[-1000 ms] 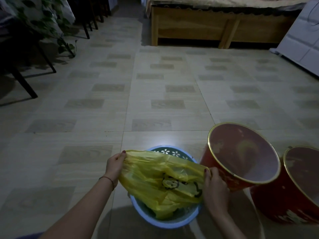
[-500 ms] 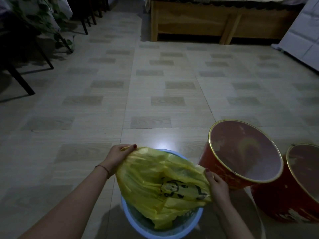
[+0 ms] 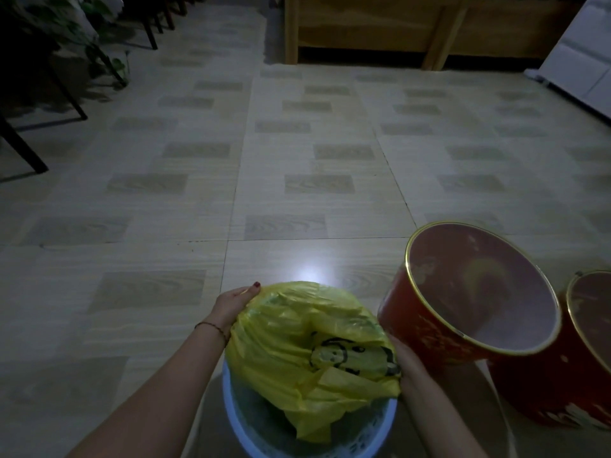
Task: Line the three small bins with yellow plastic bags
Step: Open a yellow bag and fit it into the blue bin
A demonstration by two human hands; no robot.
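Fingers of L hand (image 3: 233, 304) & R hand (image 3: 408, 361) grip bag (image 3: 307, 352) edges, spread over blue bin (image 3: 231, 411), red bins (image 3: 429, 328) beside it.

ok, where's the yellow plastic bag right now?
Low centre of the head view: the crumpled yellow plastic bag is held over the pale blue perforated bin between left hand and right hand, beside the nearer red gold-rimmed bin.
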